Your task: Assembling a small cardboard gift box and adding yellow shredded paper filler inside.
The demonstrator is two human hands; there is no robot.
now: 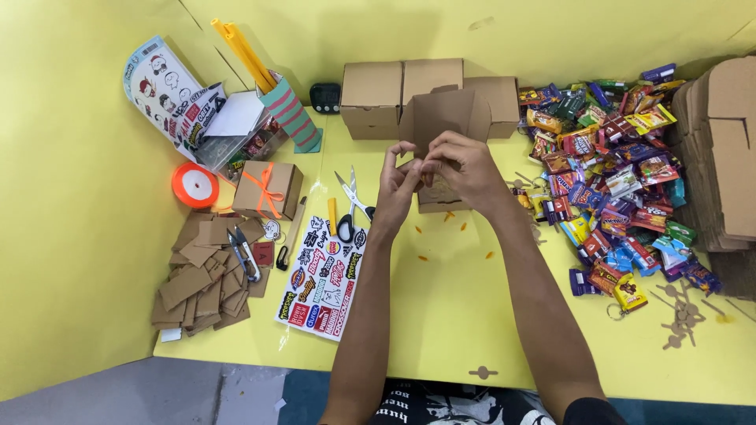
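My left hand (396, 182) and my right hand (459, 164) meet over the middle of the yellow table (449, 307). Both pinch the flaps of a small open brown cardboard box (438, 118) whose lid stands up behind my fingers. The box's lower part is mostly hidden by my hands. Whether anything lies inside it cannot be seen.
Closed cardboard boxes (372, 98) stand behind. A heap of bright candy packets (610, 181) lies right, flat box blanks (724, 149) beyond. Left are scissors (350, 206), a sticker sheet (323, 279), a ribbon-tied box (266, 189), an orange ribbon roll (194, 185), cardboard tags (201, 279).
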